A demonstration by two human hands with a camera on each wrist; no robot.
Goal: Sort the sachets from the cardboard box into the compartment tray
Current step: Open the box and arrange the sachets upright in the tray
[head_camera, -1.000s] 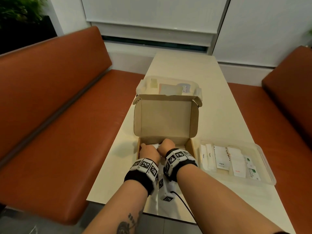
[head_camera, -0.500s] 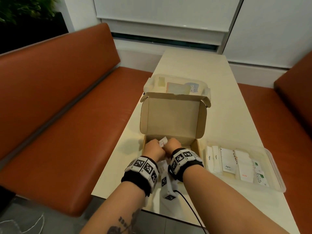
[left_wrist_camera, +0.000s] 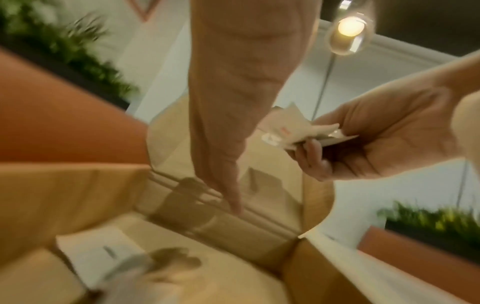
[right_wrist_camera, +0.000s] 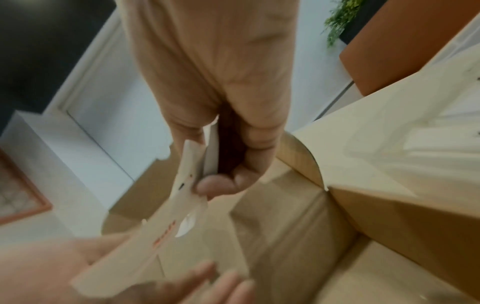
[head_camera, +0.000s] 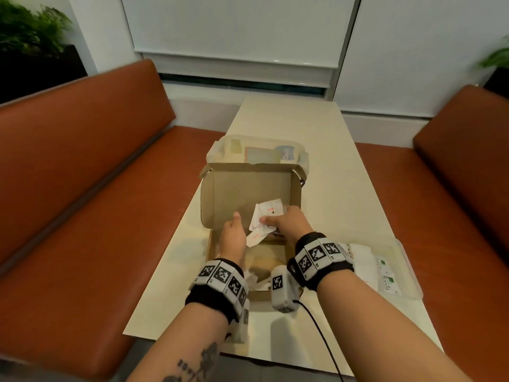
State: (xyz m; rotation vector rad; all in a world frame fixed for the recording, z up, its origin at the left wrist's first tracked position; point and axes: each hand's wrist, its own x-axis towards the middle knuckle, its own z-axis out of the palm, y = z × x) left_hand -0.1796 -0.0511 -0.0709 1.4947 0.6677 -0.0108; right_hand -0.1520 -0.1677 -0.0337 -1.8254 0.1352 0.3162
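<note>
The open cardboard box (head_camera: pixel 249 199) stands mid-table with its lid upright. Above the box, my right hand (head_camera: pixel 286 223) pinches a small bunch of white sachets with red print (head_camera: pixel 268 213); the same bunch of sachets (right_wrist_camera: pixel 187 185) hangs from the right hand's thumb and fingers (right_wrist_camera: pixel 221 185). My left hand (head_camera: pixel 234 235) hovers just left of them, fingers straight (left_wrist_camera: pixel 223 154), its palm under the lowest sachet (head_camera: pixel 256 238). Another white sachet (left_wrist_camera: pixel 103 251) lies on the box floor. The clear compartment tray (head_camera: pixel 407 260) sits to the right and holds white sachets (head_camera: pixel 363 260) and green-printed ones (head_camera: pixel 385 279).
A clear plastic lid (head_camera: pixel 259 153) lies flat behind the box. Orange bench seats (head_camera: pixel 82 216) run along both sides of the narrow cream table (head_camera: pixel 330 188). A wrist camera unit with a cable (head_camera: pixel 283 290) hangs over the box's near edge.
Both hands have come up from the box floor. The right hand now holds a bunch of sachets aloft, and the left hand has opened beside them.
</note>
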